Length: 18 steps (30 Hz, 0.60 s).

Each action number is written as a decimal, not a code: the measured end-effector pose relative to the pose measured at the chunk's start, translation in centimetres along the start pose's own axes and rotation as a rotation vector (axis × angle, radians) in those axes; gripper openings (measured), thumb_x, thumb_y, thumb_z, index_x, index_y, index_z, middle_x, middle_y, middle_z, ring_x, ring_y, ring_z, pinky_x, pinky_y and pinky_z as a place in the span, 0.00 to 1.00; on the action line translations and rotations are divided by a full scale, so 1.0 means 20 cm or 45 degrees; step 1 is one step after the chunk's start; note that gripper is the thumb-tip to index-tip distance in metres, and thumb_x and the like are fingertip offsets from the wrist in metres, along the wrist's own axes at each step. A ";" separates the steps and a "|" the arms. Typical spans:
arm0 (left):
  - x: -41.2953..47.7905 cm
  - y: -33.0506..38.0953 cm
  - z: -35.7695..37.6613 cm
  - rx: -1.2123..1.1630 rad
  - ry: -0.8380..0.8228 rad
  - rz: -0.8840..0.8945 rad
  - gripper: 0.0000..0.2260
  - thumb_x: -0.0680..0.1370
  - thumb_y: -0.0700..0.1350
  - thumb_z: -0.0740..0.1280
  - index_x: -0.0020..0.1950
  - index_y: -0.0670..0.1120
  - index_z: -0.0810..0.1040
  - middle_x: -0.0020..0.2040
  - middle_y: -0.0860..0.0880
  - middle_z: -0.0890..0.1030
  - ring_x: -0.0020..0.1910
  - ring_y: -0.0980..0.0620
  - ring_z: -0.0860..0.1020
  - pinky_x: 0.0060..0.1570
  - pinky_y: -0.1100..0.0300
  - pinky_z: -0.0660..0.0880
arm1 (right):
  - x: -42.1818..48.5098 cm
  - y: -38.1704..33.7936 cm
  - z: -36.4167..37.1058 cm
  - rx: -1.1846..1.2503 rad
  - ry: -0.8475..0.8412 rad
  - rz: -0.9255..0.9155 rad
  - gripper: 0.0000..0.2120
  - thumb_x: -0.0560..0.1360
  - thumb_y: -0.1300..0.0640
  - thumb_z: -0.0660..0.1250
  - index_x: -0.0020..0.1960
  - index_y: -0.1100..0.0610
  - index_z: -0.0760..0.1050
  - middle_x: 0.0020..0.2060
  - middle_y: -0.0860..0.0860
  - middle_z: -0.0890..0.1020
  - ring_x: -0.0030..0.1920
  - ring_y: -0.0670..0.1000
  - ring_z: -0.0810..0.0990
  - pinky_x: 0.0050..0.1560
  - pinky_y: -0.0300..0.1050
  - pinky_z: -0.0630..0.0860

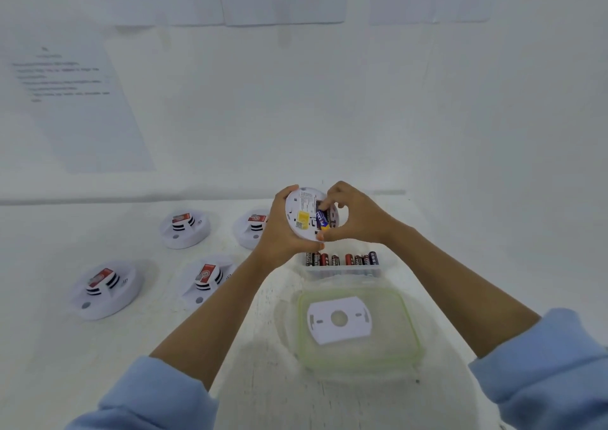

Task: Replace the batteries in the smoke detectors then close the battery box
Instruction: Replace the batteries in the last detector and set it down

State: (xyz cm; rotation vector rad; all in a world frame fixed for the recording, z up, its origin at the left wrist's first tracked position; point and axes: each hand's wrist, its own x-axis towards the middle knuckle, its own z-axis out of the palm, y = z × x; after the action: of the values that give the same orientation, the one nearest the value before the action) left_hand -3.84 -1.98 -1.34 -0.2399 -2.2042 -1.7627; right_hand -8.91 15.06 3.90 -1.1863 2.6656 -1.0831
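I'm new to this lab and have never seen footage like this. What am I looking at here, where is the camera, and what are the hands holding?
There is no machine here. These are a person's bare hands, filmed by one wide-angle camera worn on the head, looking forward and down. The left hand grips a round white smoke detector, turned back side up. The fingers of the right hand pinch a blue battery sitting in its back. On the white table, four other detectors lie to the left. There is also an open clear battery box with batteries in it. Nearer the person lies a green-rimmed lid with a white mounting plate on it.
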 end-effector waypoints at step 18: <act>0.09 -0.10 0.03 0.127 0.078 0.085 0.46 0.52 0.47 0.77 0.66 0.54 0.60 0.64 0.48 0.67 0.62 0.52 0.71 0.55 0.57 0.76 | 0.12 0.07 0.10 0.089 0.239 0.269 0.07 0.76 0.54 0.64 0.46 0.57 0.69 0.33 0.45 0.69 0.33 0.44 0.67 0.34 0.36 0.64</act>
State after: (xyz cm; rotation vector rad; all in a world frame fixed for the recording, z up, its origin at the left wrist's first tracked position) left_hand -6.27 -2.05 -2.72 -0.2304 -2.2073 -1.5988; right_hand -10.90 13.05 2.16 -0.8059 2.7821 -1.2947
